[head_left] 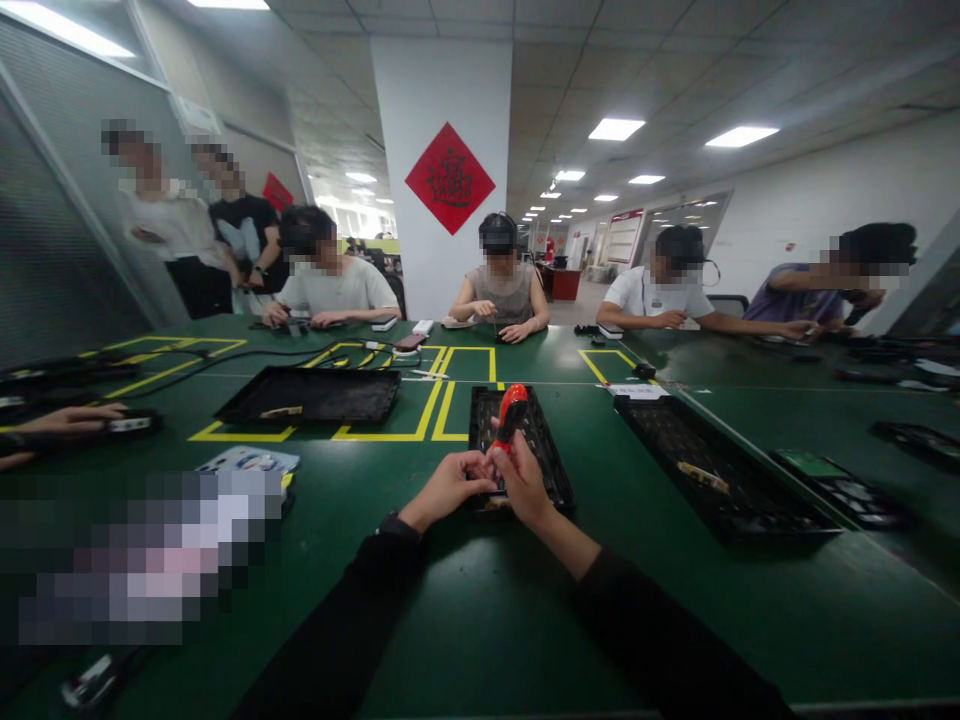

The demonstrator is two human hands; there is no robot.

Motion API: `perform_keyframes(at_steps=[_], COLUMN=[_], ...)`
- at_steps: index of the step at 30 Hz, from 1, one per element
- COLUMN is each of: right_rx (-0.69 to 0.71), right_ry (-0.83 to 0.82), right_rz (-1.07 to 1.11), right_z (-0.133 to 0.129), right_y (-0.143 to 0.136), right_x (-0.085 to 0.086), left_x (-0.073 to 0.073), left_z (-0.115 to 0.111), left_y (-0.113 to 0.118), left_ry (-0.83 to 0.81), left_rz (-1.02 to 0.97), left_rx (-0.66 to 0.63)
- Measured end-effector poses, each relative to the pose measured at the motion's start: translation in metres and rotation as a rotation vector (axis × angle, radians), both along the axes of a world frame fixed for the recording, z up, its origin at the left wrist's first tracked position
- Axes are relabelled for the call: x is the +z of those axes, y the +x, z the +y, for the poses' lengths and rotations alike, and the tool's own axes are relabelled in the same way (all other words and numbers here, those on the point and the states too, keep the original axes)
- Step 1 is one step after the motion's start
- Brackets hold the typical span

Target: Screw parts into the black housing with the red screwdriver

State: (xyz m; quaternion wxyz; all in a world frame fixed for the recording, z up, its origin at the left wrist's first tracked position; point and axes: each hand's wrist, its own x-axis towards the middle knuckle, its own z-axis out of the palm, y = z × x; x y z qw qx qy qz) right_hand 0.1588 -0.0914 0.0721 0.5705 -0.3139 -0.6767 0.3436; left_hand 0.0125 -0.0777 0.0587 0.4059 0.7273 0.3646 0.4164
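Note:
A red and black screwdriver [513,412] is held upright in my right hand [525,482], its handle pointing up. Close beside it, my left hand [450,488] has thumb and fingertips pinched near the tool's lower end; what they hold is too small to make out. Both hands are over the near part of a black tray [556,470] on the green table [420,620]. Small parts lie in this tray, partly hidden by my hands.
Another black tray [345,395] lies at the left, a long one [757,500] at the right, and an open device [840,490] beyond. Cables [225,362] cross the left side. Several people sit opposite; a person's hand [82,418] rests at the left edge.

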Motion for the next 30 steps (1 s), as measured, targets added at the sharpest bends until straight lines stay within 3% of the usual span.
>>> perform_keyframes(at_steps=[8,15,26,28,30], right_rx=[-0.042,-0.023,-0.052,-0.078,-0.192], right_ry=[0.012,-0.023,0.052,0.099,0.159], right_rz=[0.039,0.252,0.013,-0.052,-0.156], right_z=[0.001,0.007,-0.003,-0.001,0.003], right_y=[0.001,0.0,0.002,0.005,0.01], right_x=[0.002,0.0,0.006,0.013,0.03], left_x=[0.002,0.003,0.008,0.008,0.008], left_z=[-0.004,-0.005,-0.003,-0.003,-0.004], left_y=[0.005,0.007,-0.006,-0.006,-0.005], left_ry=[0.031,0.026,0.016,0.018,0.023], left_rz=[-0.055,0.006,0.072,0.063,0.058], left_rx=[0.002,0.022,-0.013,-0.014,-0.013])
